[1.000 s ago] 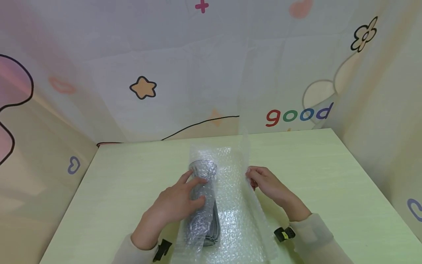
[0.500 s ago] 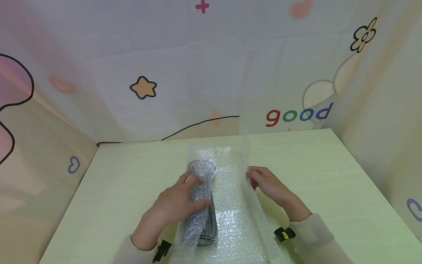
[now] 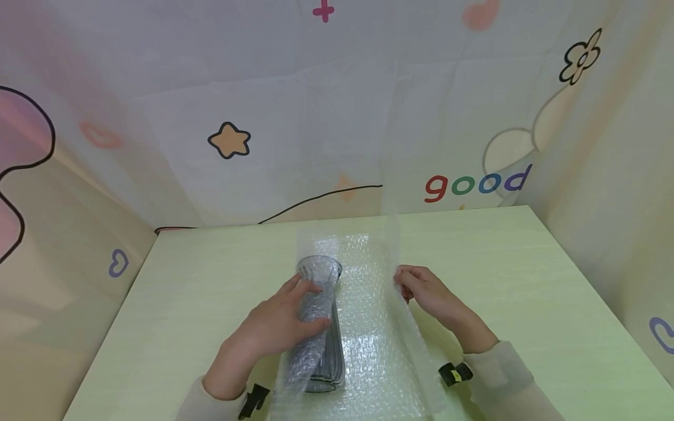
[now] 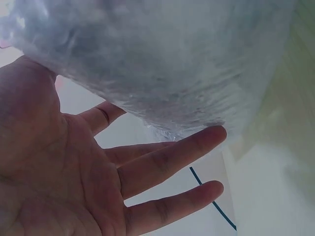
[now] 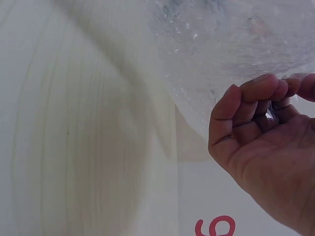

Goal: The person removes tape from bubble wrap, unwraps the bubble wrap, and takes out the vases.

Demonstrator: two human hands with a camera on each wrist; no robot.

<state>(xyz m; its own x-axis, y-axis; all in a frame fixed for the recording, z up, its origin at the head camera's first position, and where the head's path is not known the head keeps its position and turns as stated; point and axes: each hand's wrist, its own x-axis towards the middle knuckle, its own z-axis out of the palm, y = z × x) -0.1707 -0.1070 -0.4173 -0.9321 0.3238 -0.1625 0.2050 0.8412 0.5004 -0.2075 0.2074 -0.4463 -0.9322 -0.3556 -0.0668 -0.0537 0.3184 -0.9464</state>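
Note:
A clear ribbed glass vase (image 3: 333,356) with a flared far rim lies on its side on a sheet of bubble wrap (image 3: 363,316). A flap of the wrap covers much of its left and upper side. My left hand (image 3: 279,316) rests over that covered side, thumb and fingers spread. In the left wrist view, the left hand's fingers (image 4: 162,167) look mostly straight beneath the wrap's bulge. At the sheet's right edge, my right hand (image 3: 423,292) pinches the wrap with curled fingers, also seen in the right wrist view.
Under everything is a pale yellow-green table (image 3: 505,292). A printed cloth backdrop (image 3: 295,117) stands behind it and along both sides. Each wrist wears a black strap, the right strap (image 3: 455,373) lying close to the wrap's edge.
The vase has shifted slightly left under my left hand, and more of its bare right side shows. The left hand has edged left; the right hand has stayed at the wrap's edge.

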